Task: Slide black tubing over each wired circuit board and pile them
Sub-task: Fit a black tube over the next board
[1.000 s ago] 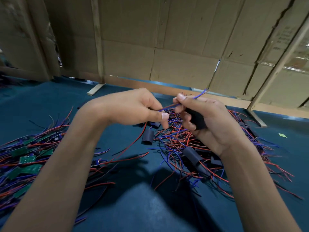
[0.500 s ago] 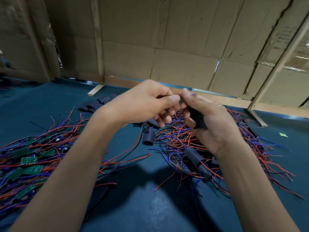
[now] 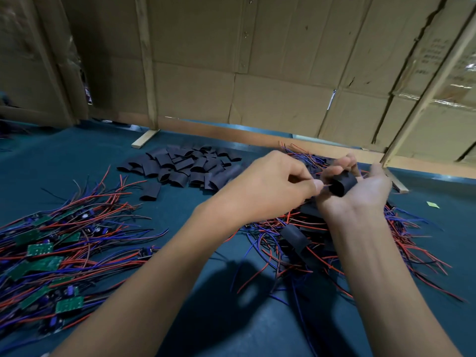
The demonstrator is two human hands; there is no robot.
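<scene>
Right hand (image 3: pixel 360 188) is palm up, fingers curled round a short black tubing sleeve (image 3: pixel 343 185), held above the sleeved pile of red and blue wires (image 3: pixel 322 243) on the dark teal mat (image 3: pixel 206 318). Left hand (image 3: pixel 273 184) pinches thumb to fingertips at the sleeve's open end; what it pinches is too small to tell. Unsleeved green circuit boards with wires (image 3: pixel 43 256) lie left, loose black tubing pieces (image 3: pixel 180 166) behind.

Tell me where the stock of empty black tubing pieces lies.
In the head view, the pile of empty tubing pieces lies far centre-left on the green mat, beyond the left hand and behind the bare boards.
</scene>
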